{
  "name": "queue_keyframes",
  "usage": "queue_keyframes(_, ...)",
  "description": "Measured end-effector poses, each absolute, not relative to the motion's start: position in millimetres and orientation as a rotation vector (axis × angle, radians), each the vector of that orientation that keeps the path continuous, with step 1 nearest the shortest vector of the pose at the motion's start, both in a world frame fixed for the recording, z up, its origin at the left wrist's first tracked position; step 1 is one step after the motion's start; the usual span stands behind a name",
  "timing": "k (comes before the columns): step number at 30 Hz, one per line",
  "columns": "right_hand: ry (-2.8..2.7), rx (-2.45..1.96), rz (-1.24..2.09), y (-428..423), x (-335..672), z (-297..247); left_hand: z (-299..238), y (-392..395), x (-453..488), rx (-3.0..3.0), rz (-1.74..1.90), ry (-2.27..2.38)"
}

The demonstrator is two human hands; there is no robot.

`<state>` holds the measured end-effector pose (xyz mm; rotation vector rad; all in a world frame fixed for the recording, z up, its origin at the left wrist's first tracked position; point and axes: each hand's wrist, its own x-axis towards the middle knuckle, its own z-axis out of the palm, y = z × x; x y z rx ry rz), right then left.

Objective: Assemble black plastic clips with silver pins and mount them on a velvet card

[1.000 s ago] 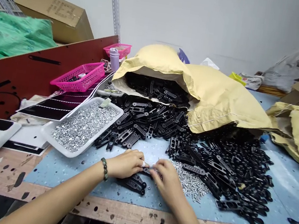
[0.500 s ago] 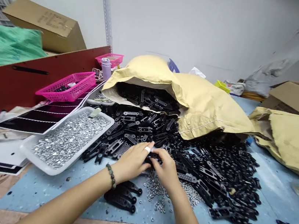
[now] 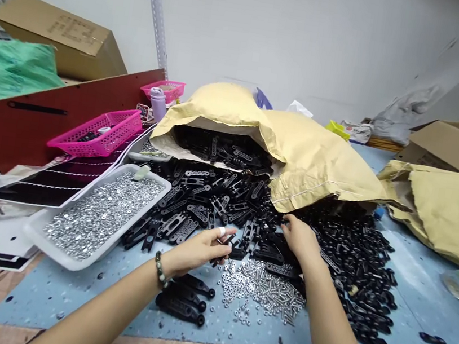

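Note:
My left hand [image 3: 197, 250], with a bead bracelet on the wrist, pinches a small black plastic part [image 3: 225, 249] just above the blue mat [image 3: 67, 291]. My right hand [image 3: 301, 240] reaches into the big heap of black plastic parts [image 3: 330, 243], its fingers curled down among them; what they grip is hidden. A loose pile of small silver screws and nuts [image 3: 264, 288] lies between and below the hands. Three assembled black pieces [image 3: 183, 299] rest on the mat under my left wrist.
A white tray of silver washers [image 3: 99, 216] stands at left. An open tan sack [image 3: 285, 140] spills black parts; a second sack [image 3: 446, 208] lies at right. Pink baskets [image 3: 98, 133], a red board [image 3: 27, 121] and cardboard boxes [image 3: 61, 34] line the back.
The hands have come apart: my right hand moved right and away into the black heap, while my left hand stayed holding the black part. The view shifted up, away from the table's near edge.

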<state>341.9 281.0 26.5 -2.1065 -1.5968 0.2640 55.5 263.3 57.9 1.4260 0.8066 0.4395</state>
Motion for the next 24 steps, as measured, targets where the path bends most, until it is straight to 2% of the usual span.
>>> queue_keyframes(3,-1.588,-1.919,0.307,252.8,313.2,37.4,53.7,260.2,59.9,1.401,0.464,0.834)
queue_keyframes(7,-1.374,-1.254,0.842,222.0,255.9,43.6,52.4,253.0,64.9,1.465,0.514,0.884)
queue_keyframes(9,-1.276,-1.123,0.943,214.5,233.1,44.0,55.6,248.6,63.2,1.559,0.57,0.918)
queue_keyframes(17,-1.367,-1.179,0.692,202.6,204.7,49.4,72.1,237.4,44.7,2.204,0.746,1.009)
queue_keyframes(21,-1.444,-1.223,0.724,192.2,206.2,39.2,74.7,237.8,33.6,2.338,0.633,1.033)
queue_keyframes(24,-1.804,-1.38,0.647,182.8,209.2,23.7,71.2,244.8,18.2,2.255,0.547,1.171)
